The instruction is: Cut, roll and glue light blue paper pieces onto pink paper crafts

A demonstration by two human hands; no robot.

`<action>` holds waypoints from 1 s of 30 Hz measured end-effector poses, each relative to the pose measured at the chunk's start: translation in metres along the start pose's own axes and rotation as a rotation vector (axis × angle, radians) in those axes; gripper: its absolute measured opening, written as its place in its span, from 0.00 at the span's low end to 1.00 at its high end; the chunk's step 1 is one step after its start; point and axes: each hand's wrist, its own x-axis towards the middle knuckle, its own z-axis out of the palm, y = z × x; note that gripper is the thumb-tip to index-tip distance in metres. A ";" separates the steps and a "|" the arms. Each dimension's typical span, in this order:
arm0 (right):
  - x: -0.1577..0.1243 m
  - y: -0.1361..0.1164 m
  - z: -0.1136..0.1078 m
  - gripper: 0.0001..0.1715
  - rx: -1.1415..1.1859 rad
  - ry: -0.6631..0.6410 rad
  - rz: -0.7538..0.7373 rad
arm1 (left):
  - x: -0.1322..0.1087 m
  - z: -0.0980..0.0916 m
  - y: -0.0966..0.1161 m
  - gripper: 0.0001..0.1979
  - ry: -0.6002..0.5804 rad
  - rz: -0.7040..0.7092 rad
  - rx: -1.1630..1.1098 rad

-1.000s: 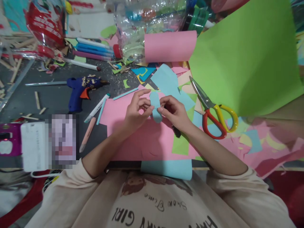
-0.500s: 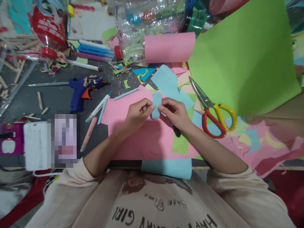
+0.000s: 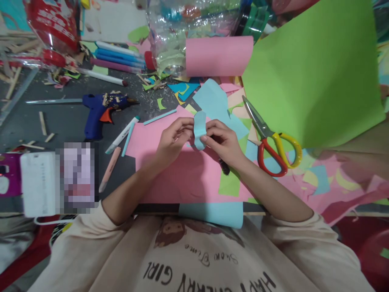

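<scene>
A small light-blue paper cutout (image 3: 199,125) stands bent over the pink sheet (image 3: 182,178), with a crease across its middle. My right hand (image 3: 224,140) pinches its lower right edge between thumb and fingers. Close against its left side is my left hand (image 3: 175,140), fingers curled and thumb drawn in; whether it grips anything is hidden, though a sliver of blue shows under the thumb. A dark, slim object (image 3: 224,166) lies below my right wrist, partly covered.
Scissors (image 3: 266,132) with red and yellow handles lie open-bladed on the right, beside a large green sheet (image 3: 313,77). To the left are a blue glue gun (image 3: 94,117), markers (image 3: 123,134) and a white charger (image 3: 38,184). Plastic bottles (image 3: 170,48) and a pink paper roll (image 3: 219,56) line the back.
The paper cutout has bent and turned in my right hand. My left thumb has come off its middle, and the left hand has shifted slightly left. The whole view has also shifted slightly.
</scene>
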 end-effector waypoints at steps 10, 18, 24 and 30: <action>0.003 -0.006 -0.003 0.23 0.064 -0.047 0.074 | -0.002 -0.006 0.000 0.18 -0.084 -0.021 0.030; 0.004 -0.004 -0.003 0.26 0.044 -0.125 -0.009 | -0.001 -0.003 -0.001 0.15 -0.046 -0.050 0.080; 0.002 -0.002 0.000 0.16 0.112 -0.005 -0.024 | 0.001 0.000 0.003 0.14 0.009 -0.063 0.043; 0.000 0.001 0.010 0.30 0.226 0.062 0.117 | -0.001 0.003 0.008 0.17 -0.014 -0.110 0.105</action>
